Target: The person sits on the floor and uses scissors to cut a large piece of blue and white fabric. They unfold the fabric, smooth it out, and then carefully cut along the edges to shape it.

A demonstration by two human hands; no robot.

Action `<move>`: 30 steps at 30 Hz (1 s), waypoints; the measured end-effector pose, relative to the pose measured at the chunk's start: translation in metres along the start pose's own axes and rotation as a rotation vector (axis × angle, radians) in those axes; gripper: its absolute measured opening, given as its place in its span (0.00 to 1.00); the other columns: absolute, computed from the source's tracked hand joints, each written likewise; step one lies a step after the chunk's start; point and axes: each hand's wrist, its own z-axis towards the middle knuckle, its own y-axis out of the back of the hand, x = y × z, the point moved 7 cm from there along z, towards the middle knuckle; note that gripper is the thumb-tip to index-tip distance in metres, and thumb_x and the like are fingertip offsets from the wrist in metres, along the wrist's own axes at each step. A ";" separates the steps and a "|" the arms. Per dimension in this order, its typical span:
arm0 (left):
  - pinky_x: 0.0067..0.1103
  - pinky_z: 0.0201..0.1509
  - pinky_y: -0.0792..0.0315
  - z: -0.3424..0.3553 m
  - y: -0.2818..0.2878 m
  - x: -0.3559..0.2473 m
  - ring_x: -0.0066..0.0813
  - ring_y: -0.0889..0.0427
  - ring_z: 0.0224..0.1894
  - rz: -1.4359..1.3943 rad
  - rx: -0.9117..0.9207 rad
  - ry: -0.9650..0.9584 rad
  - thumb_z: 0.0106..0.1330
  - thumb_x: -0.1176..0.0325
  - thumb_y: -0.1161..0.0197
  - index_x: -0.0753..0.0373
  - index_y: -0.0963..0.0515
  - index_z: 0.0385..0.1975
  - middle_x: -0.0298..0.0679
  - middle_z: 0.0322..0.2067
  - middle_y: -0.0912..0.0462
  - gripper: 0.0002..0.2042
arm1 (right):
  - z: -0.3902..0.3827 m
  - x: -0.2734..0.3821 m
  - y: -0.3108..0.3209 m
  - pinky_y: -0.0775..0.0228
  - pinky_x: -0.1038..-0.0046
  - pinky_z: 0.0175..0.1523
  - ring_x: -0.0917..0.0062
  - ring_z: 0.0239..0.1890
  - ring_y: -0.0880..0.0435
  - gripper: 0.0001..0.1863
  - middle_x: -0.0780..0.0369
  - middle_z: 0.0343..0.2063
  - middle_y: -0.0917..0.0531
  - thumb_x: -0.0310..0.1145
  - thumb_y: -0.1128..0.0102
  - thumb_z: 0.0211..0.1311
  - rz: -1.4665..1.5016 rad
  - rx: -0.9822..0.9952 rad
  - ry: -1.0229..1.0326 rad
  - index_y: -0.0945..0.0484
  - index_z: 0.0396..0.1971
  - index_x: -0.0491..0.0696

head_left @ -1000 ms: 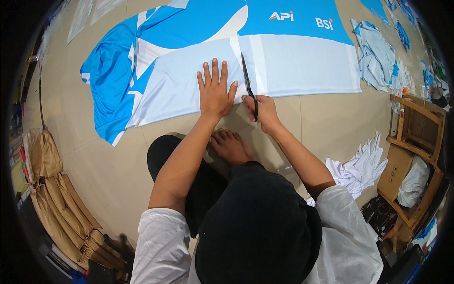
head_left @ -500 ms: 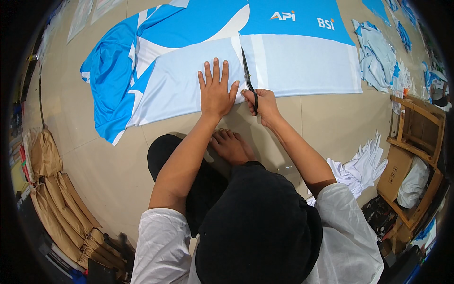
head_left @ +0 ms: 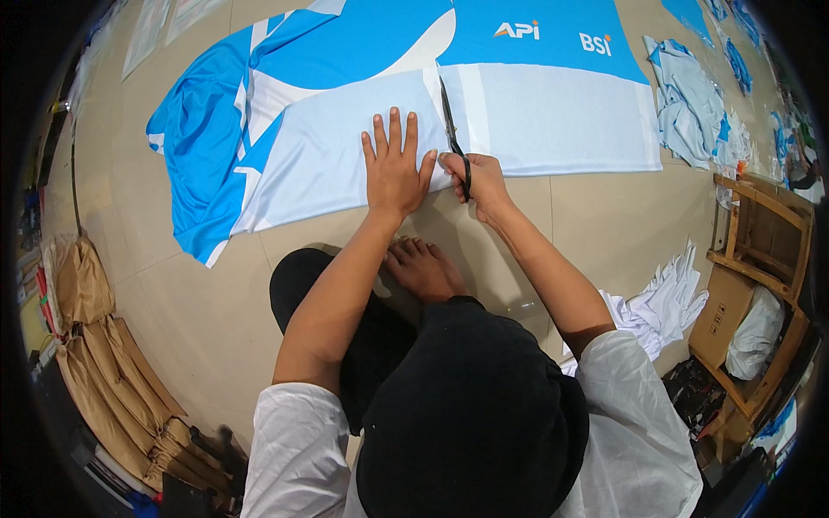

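Blue and white printed fabric [head_left: 561,121] lies across the floor in front of me, its pale underside folded up along the near part. My left hand [head_left: 397,174] rests flat on the pale layer with its fingers spread. Just right of it, my right hand [head_left: 480,183] grips black scissors [head_left: 452,121] by the handles. The blades point away from me, along the gap between two pale sections of the fabric, and look nearly closed. At the left, the fabric bunches into a blue heap [head_left: 203,129].
Crumpled light-blue cloth [head_left: 686,99] lies at the far right. White fabric scraps [head_left: 661,298] are piled near my right elbow, beside a wooden frame [head_left: 756,259] and a cardboard box [head_left: 724,315]. Brown wrapped bundles [head_left: 112,380] lie at the left. My bare foot [head_left: 425,268] is close to the fabric's near edge.
My right hand and the scissors have shifted slightly away from me along the gap, with the blade tips now farther up. My left hand stays flat in nearly the same place.
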 end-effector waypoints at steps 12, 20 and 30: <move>0.59 0.83 0.59 0.000 0.000 0.000 0.64 0.53 0.84 0.005 0.001 0.002 0.82 0.49 0.46 0.60 0.43 0.83 0.56 0.82 0.46 0.36 | 0.004 0.004 -0.001 0.39 0.76 0.19 0.82 0.16 0.28 0.17 0.66 0.16 0.23 0.40 0.22 0.57 -0.007 -0.004 0.001 0.21 0.22 0.46; 0.59 0.83 0.58 0.000 0.001 -0.001 0.64 0.52 0.84 -0.007 -0.011 -0.001 0.82 0.48 0.46 0.59 0.42 0.82 0.55 0.81 0.45 0.35 | 0.006 0.021 -0.008 0.40 0.76 0.20 0.82 0.16 0.28 0.15 0.67 0.16 0.24 0.39 0.24 0.55 -0.020 -0.012 0.000 0.22 0.22 0.46; 0.59 0.83 0.57 -0.001 0.000 0.001 0.64 0.52 0.84 0.000 -0.016 0.002 0.82 0.48 0.47 0.58 0.42 0.82 0.54 0.82 0.45 0.35 | 0.011 0.017 -0.011 0.39 0.77 0.20 0.83 0.16 0.28 0.14 0.67 0.17 0.23 0.36 0.24 0.55 -0.024 -0.010 0.005 0.21 0.22 0.45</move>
